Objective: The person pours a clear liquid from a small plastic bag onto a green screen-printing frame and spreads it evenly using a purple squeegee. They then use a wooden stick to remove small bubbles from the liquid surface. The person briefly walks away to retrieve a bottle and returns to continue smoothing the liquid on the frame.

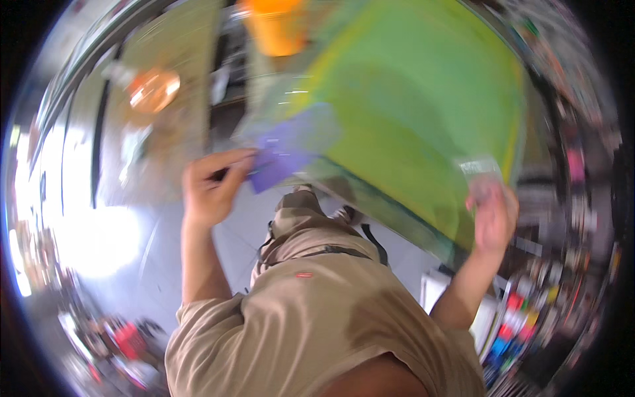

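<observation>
My left hand (206,192), off the near left edge of the green table surface (417,106), is closed with thumb and fingertips together. It pinches the edge of a thin purple sheet (281,155), see-through in part and smeared by motion. Over the right part of the surface is my right hand (495,215), fingers bent around a small clear plastic piece (477,167). That piece looks like a bag or a film, but blur hides its exact kind. The green surface has a yellow border and a clear edge.
An orange tub (276,30) stands at the far left of the green surface. Another table (165,46) on the left bears a shiny orange round thing (154,90). At lower right is a white panel (473,308) beside crowded, colourful goods (519,317). A red item (130,341) lies at lower left.
</observation>
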Action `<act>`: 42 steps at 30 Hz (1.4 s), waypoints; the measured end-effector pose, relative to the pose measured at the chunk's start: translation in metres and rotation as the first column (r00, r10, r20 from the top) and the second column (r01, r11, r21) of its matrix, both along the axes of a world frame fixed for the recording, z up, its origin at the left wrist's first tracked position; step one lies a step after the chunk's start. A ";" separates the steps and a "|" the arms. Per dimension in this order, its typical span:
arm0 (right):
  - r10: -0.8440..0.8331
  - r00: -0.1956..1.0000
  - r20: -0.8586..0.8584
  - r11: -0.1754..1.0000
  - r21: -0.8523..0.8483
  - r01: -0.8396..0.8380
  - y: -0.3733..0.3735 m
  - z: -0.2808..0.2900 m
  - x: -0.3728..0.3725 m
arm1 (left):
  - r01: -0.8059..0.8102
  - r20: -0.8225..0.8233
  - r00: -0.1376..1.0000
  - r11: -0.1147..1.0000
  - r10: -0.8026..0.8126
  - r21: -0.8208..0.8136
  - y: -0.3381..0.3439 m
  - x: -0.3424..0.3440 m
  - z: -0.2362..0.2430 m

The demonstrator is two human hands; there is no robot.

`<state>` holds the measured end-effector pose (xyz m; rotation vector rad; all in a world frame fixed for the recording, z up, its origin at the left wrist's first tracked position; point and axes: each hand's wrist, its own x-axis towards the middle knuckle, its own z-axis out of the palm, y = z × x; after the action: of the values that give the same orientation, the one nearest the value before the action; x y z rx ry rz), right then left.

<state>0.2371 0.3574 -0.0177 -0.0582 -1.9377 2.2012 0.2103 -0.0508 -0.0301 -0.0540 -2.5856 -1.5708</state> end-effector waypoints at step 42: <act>0.597 0.800 -0.053 0.795 -0.089 -0.600 -0.547 -0.045 -0.010 | -0.232 -0.015 0.967 0.908 0.253 0.348 -0.371 0.118 -0.046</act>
<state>0.2268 -0.1897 -0.0623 0.6591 -2.0241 2.6564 0.3280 -0.4214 -0.0764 0.2383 -2.1350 -1.8599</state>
